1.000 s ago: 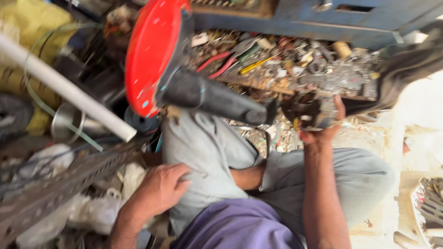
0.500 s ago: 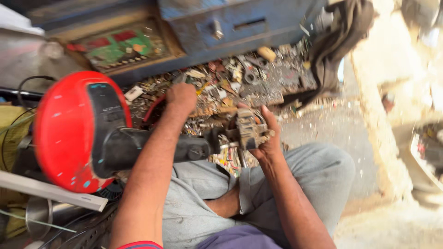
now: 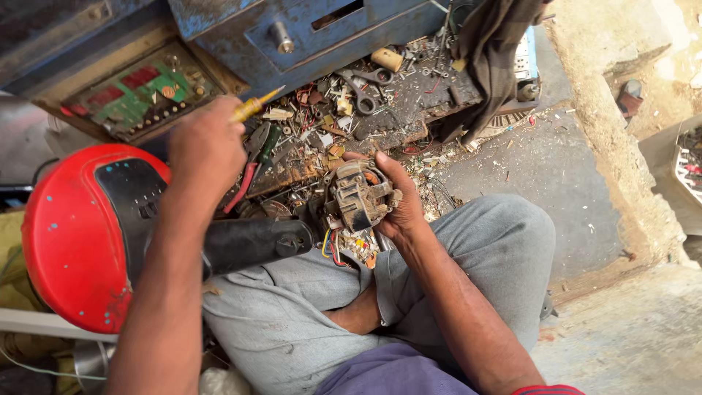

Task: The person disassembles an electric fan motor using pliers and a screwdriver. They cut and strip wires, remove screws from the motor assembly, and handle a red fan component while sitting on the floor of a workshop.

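My right hand (image 3: 398, 201) grips a dirty grey motor block (image 3: 357, 196) with coloured wires hanging under it, held just above my lap. My left hand (image 3: 206, 150) is raised over the cluttered tray and closed around a yellow-handled screwdriver (image 3: 256, 104), whose handle sticks out to the upper right. A black stand neck (image 3: 252, 243) lies across my grey-trousered thigh and joins a round red base (image 3: 80, 234) at the left. The screwdriver's tip is hidden by my hand.
A tray of scrap parts (image 3: 351, 124) holds pliers with red and green grips (image 3: 252, 164), a spanner (image 3: 362, 88) and screws. Behind it stands a blue metal drawer cabinet (image 3: 307, 33) and a green circuit panel (image 3: 139, 95). A dark rag (image 3: 493, 58) hangs at right over a concrete floor (image 3: 556, 175).
My left hand went from my knee up to the tray and now holds the yellow screwdriver. The view swung so the red base sits lower left. The right hand keeps the motor block.
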